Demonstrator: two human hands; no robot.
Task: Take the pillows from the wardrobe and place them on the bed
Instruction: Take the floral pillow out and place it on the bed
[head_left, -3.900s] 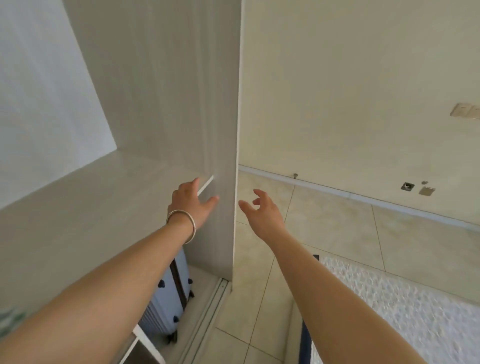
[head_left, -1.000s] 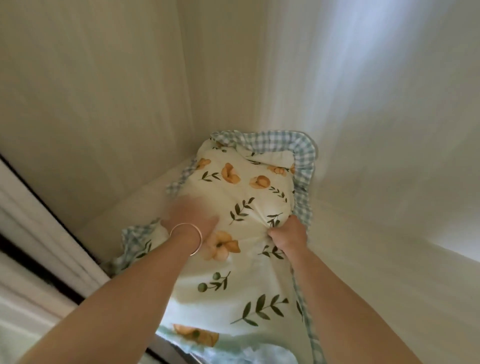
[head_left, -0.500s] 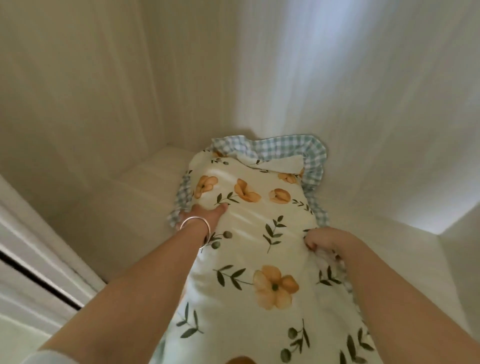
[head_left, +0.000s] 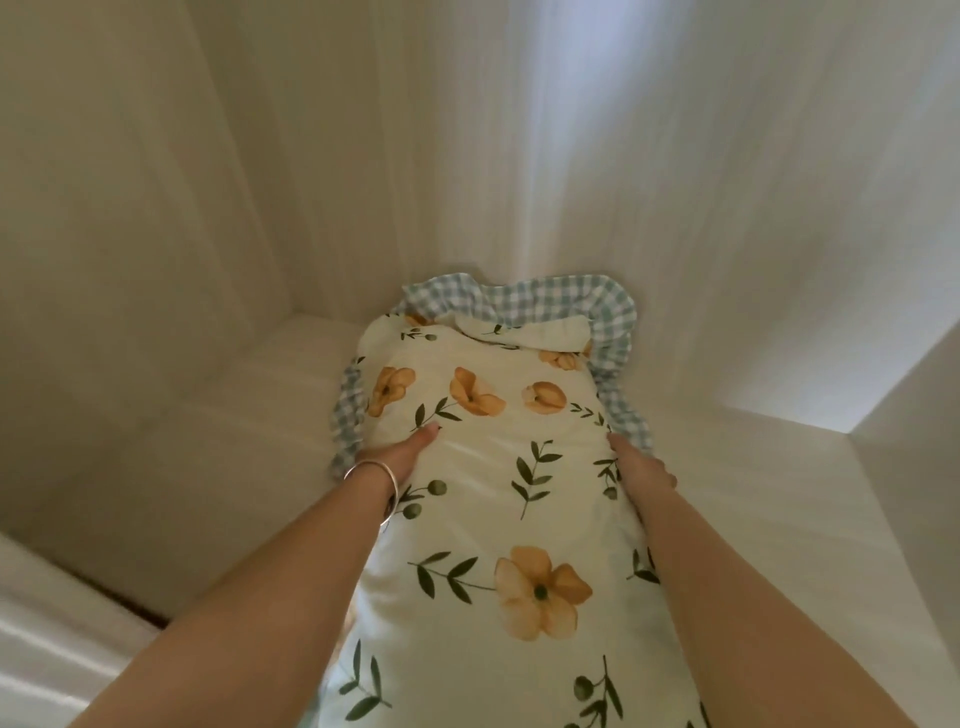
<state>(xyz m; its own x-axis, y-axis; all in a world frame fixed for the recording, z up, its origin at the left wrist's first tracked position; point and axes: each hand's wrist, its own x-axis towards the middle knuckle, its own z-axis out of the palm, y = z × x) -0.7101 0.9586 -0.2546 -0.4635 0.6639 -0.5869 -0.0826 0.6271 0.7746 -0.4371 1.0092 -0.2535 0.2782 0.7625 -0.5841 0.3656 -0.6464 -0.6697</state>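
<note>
A cream pillow (head_left: 498, 467) printed with orange flowers and green leaves, edged by a blue checked frill, lies lengthwise on a pale shelf (head_left: 208, 441) inside the wardrobe. Its far end is close to the back wall and its near end runs out of the bottom of the frame. My left hand (head_left: 402, 452), with a silver bangle on the wrist, grips the pillow's left side, thumb on top. My right hand (head_left: 641, 470) grips the right side, fingers wrapped under the edge. Both forearms run alongside the pillow.
The wardrobe's left wall (head_left: 130, 208), back wall (head_left: 519, 156) and right wall (head_left: 909, 405) close in the shelf. A door rail or frame edge (head_left: 67, 613) crosses the lower left corner.
Since half a second ago the pillow has slid a little nearer to me. My right hand has shifted from bunching the fabric on top to gripping the side edge. My left hand keeps its hold.
</note>
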